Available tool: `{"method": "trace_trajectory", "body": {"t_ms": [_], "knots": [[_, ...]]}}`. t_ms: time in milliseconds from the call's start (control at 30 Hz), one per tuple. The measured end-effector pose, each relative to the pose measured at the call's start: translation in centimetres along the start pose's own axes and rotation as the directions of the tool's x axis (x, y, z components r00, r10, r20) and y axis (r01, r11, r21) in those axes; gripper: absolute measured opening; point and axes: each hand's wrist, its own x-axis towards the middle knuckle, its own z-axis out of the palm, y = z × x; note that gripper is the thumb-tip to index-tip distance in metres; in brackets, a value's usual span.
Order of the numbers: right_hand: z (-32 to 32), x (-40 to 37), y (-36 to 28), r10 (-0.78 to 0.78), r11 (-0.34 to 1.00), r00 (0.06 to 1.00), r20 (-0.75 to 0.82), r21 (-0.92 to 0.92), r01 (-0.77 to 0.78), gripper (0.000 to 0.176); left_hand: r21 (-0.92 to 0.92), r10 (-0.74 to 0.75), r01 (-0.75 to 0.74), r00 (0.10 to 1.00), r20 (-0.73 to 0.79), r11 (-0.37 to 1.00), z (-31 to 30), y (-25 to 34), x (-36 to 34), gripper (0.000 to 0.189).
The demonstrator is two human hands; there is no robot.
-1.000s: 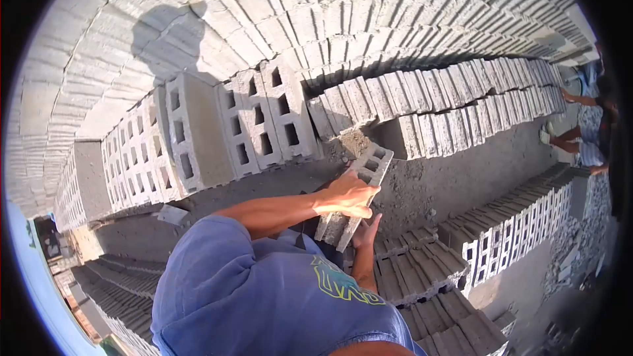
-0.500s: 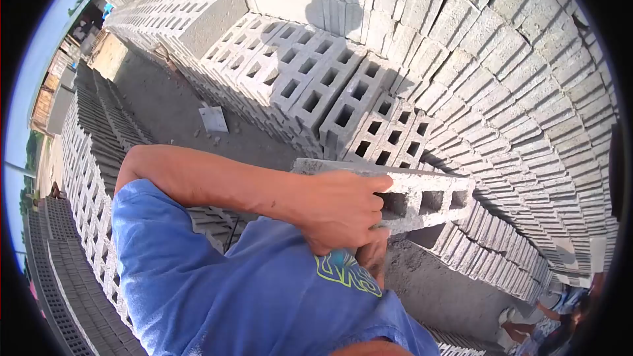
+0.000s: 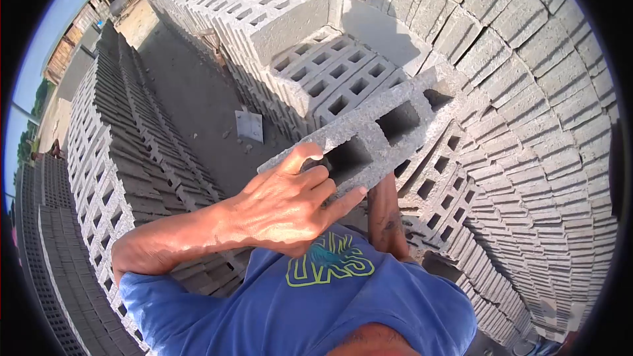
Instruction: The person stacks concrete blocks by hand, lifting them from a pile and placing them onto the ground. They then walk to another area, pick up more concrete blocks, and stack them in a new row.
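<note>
A grey hollow concrete block [image 3: 389, 135] is held in front of my chest, slanting up to the right, with its holes facing me. My left hand [image 3: 293, 201] grips its lower left end, some fingers curled into a hole and one digit stretched along the near side. My right forearm [image 3: 388, 224] reaches up behind the block's near edge, and the right hand is hidden by the block. Beyond it lies a stack of hollow blocks [image 3: 336, 72], which the block partly covers.
A tall wall of stacked blocks [image 3: 527, 99] curves round the right side. Another row of blocks [image 3: 151, 165] runs along the left. Between the rows is a dirt aisle [image 3: 178, 86] with a pale flat piece [image 3: 249, 126] on the ground.
The block has swung from nearly level to a steep slant, its right end raised toward the stack. My left hand has turned and its fingers have loosened somewhat. The view has shifted.
</note>
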Motion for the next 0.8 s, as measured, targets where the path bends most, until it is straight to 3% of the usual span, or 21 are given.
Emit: {"method": "trace_trajectory", "body": {"t_ms": [133,167,200,267,400,467,500,533,567,600,667,733,767,800], "knots": [[3.5,7.0,9.0,0.144,0.981,0.989,0.030,0.126,-0.147,0.076,0.021,-0.121,0.119,0.983,0.139,0.993,-1.7,-6.6,-2.3,0.060],[2.8,8.4,12.3,0.207,0.949,0.971,0.117,0.215,-0.228,0.069,0.022,-0.174,0.172,0.970,0.171,0.985,-2.1,-8.3,-2.5,0.061],[2.0,9.8,15.1,0.297,0.926,0.955,0.023,0.236,-0.294,0.067,0.025,-0.224,0.224,0.954,0.199,0.974,-2.4,-10.0,-2.6,0.062],[0.7,12.9,20.8,0.280,0.926,0.951,0.128,0.225,-0.303,0.067,0.009,-0.229,0.232,0.954,0.194,0.973,-2.5,-13.0,-3.0,0.061],[4.3,18.6,24.4,0.346,0.867,0.921,0.176,0.315,-0.386,0.067,0.087,-0.292,0.279,0.903,0.314,0.956,-2.7,-20.3,-3.2,0.065],[7.3,22.2,23.9,0.368,0.873,0.926,0.081,0.314,-0.374,0.070,0.122,-0.320,0.298,0.909,0.265,0.947,-2.3,-24.0,-3.0,0.066],[8.0,25.1,23.3,0.403,0.893,0.915,0.035,0.204,-0.401,0.075,0.129,-0.320,0.298,0.923,0.213,0.946,-1.6,-26.3,-2.6,0.066],[7.8,29.0,23.7,0.305,0.947,0.949,0.080,0.078,-0.311,0.079,0.129,-0.310,0.289,0.932,0.190,0.948,-0.5,-29.0,-2.5,0.067],[6.8,33.1,24.1,0.274,0.932,0.954,-0.122,-0.212,-0.295,0.083,0.130,-0.310,0.293,0.940,0.143,0.947,1.0,-32.0,-2.1,0.066],[6.0,37.0,23.4,-0.133,0.755,0.985,-0.107,-0.655,0.031,0.085,0.130,-0.305,0.293,0.948,0.091,0.947,2.8,-34.7,-1.9,0.065],[8.2,37.7,22.8,-0.412,0.622,0.906,-0.099,-0.757,0.200,0.081,0.136,-0.258,0.246,0.963,0.075,0.960,6.8,-40.9,-2.6,0.067],[8.4,36.3,24.2,-0.286,0.530,0.934,0.216,-0.776,0.342,0.077,0.142,-0.226,0.218,0.973,0.044,0.966,9.7,-45.2,-3.7,0.068],[7.1,37.5,27.6,-0.389,0.416,0.868,0.308,-0.782,0.464,0.077,0.105,-0.215,0.211,0.976,0.030,0.972,10.2,-46.0,-5.7,0.069],[7.1,37.1,28.6,-0.393,0.408,0.871,0.294,-0.794,0.452,0.077,0.051,-0.209,0.208,0.978,0.012,0.977,10.9,-46.1,-7.1,0.069]]}}
